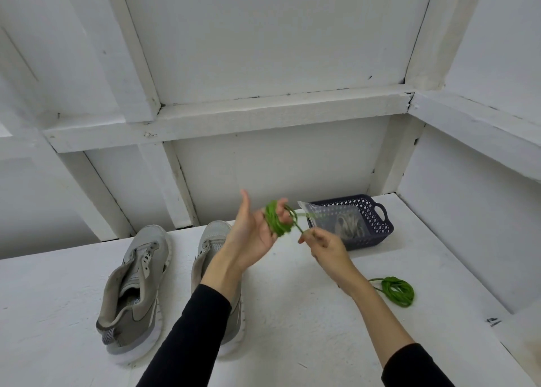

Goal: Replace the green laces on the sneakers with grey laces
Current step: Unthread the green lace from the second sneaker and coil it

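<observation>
Two grey sneakers stand unlaced on the white table: the left sneaker (pixel 136 287) is in full view, the right sneaker (pixel 213 240) is partly hidden behind my left forearm. My left hand (pixel 254 234) is raised above the table with a green lace (pixel 276 218) coiled round its fingers. My right hand (pixel 325 246) pinches the loose end of that lace. A second green lace (pixel 396 291) lies coiled on the table at the right. A clear bag with grey laces (pixel 349 224) leans in a dark blue basket (pixel 376 219).
The white table (pixel 292 313) is enclosed by white panelled walls at the back and right. The basket stands at the back right, near the wall. A small dark mark (pixel 493 321) sits near the table's right edge.
</observation>
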